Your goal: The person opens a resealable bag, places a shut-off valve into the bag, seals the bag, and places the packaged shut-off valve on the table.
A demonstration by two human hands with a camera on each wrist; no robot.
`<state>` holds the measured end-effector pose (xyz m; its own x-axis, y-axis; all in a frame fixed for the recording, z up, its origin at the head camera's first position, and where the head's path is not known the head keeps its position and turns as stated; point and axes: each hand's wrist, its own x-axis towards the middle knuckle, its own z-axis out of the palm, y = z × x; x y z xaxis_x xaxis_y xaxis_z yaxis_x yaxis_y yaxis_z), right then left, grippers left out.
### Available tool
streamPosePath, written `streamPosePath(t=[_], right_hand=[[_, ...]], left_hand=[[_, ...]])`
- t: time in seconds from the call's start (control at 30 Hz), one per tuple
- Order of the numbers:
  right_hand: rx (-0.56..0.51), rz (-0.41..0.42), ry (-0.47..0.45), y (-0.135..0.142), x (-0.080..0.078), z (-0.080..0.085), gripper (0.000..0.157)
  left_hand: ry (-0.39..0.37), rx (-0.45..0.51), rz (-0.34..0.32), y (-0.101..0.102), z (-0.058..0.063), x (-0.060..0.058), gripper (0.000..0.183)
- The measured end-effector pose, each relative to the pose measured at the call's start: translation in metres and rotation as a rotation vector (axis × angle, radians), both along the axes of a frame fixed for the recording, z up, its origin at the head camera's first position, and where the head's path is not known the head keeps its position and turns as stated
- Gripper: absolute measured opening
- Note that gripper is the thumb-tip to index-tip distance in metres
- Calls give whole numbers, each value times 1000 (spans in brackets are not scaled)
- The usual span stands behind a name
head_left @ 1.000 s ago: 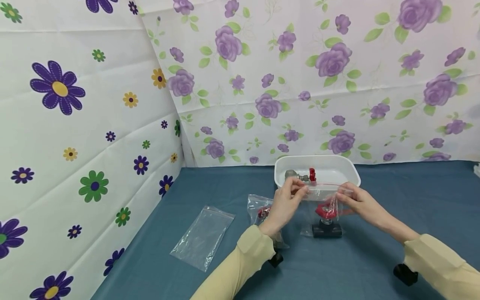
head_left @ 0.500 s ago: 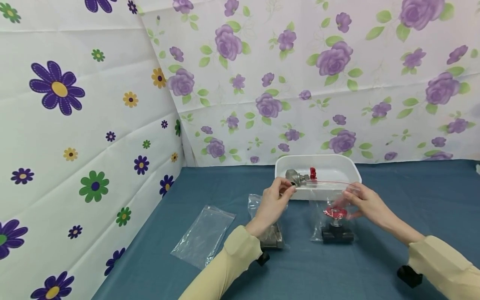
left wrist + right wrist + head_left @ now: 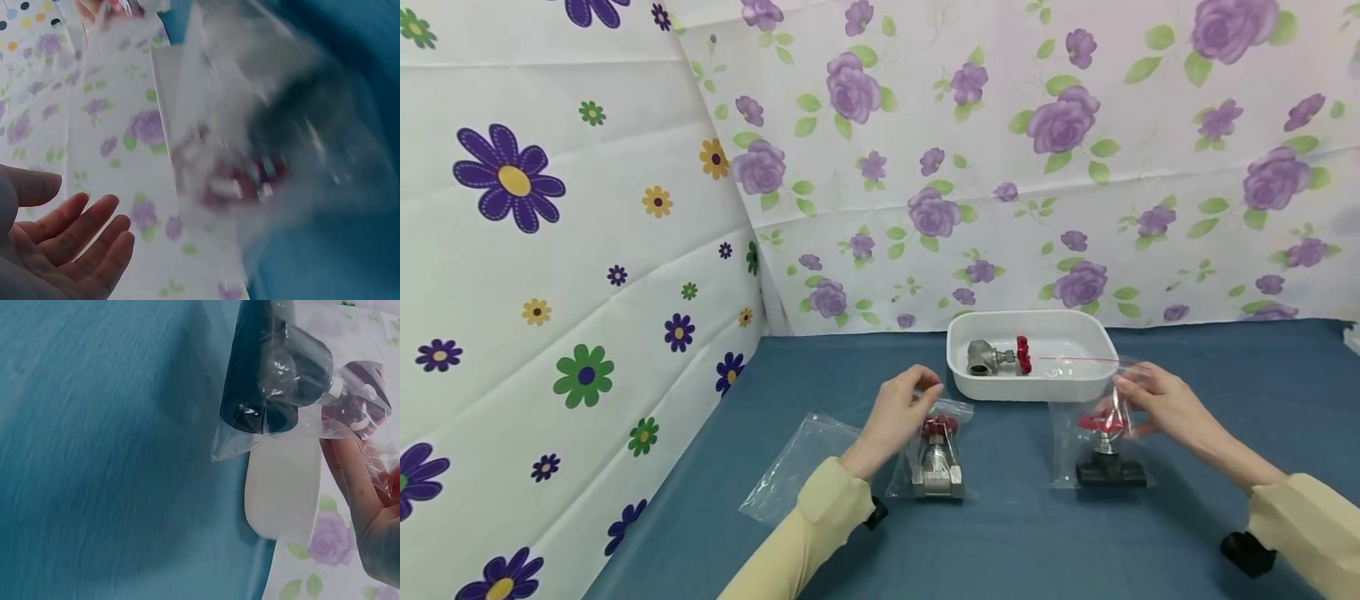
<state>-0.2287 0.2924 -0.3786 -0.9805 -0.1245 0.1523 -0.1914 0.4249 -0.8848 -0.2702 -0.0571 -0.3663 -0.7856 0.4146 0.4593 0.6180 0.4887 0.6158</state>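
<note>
Altogether, one table (image 3: 1015, 550) bears one white tub (image 3: 1067, 389), far, with three clear bags nearer: left bag (image 3: 797, 462), middle bag (image 3: 957, 410), right bag (image 3: 1063, 437). The right hand (image 3: 1167, 404) pinches the right bag's top; the left hand (image 3: 893, 412), fingers relaxed, hangs near the middle bag. Three valves: grey valve (image 3: 981, 358) in the tub, silver valve (image 3: 937, 472) in the middle bag, black valve (image 3: 1110, 472) in the right.
</note>
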Motion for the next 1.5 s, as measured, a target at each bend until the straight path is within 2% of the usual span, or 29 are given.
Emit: streamPosePath(t=[0.1, 0.4, 0.67, 0.93, 1.07, 1.23, 1.37, 1.5], right_hand=[[31, -15, -24, 7, 2, 4, 48], [98, -34, -54, 28, 6, 9, 49], [148, -58, -78, 40, 9, 11, 55], [198, -51, -96, 49, 11, 7, 52], [204, -49, -131, 53, 12, 5, 54], [207, -46, -154, 57, 14, 5, 52], [203, -49, -194, 59, 13, 3, 56], [190, -47, -237, 63, 12, 2, 61]], left_hand=[[26, -40, 47, -16, 0, -2, 13], [-22, -226, 142, -54, -5, -6, 27], [-56, -278, 231, -79, -13, -7, 32], [-243, -392, 339, -102, -29, -10, 53], [-300, -463, 381, -109, -34, -12, 67], [-334, -535, 440, -112, -39, -14, 83], [-371, -539, 471, -114, -43, -16, 97], [-417, -512, 473, -117, -44, -18, 91]])
